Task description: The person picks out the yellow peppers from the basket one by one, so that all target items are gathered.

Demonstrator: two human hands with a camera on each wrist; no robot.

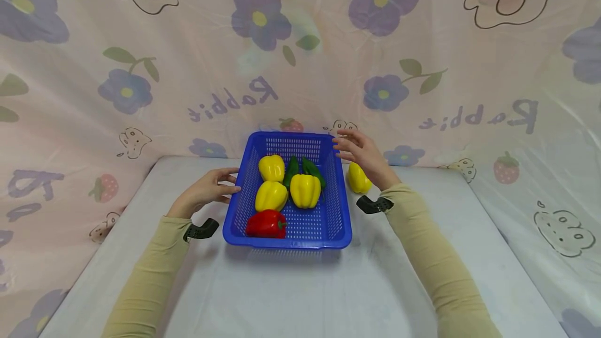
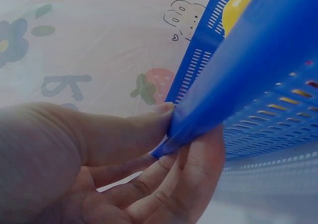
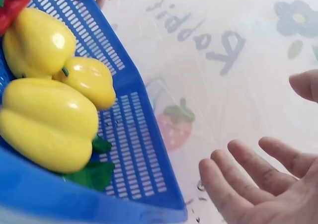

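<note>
A blue plastic basket (image 1: 287, 243) with slotted walls holds several yellow bell peppers (image 1: 305, 191), a red bell pepper (image 1: 265, 224) and two green peppers (image 1: 291, 169). My left hand (image 1: 205, 192) pinches its left rim. In the left wrist view the thumb lies on one side of the rim (image 2: 218, 102), with fingers under and behind it. By the far right corner of the basket, my right hand (image 1: 365, 156) is raised with its fingers spread and holding nothing. The right wrist view shows these fingers (image 3: 258, 172) apart from the basket wall (image 3: 144, 119).
Another yellow bell pepper (image 1: 359, 178) lies on the white-covered table (image 1: 263, 296), outside the basket to the right and partly below my right hand. Behind the table hangs a pink curtain (image 1: 319, 77) printed with flowers and rabbits.
</note>
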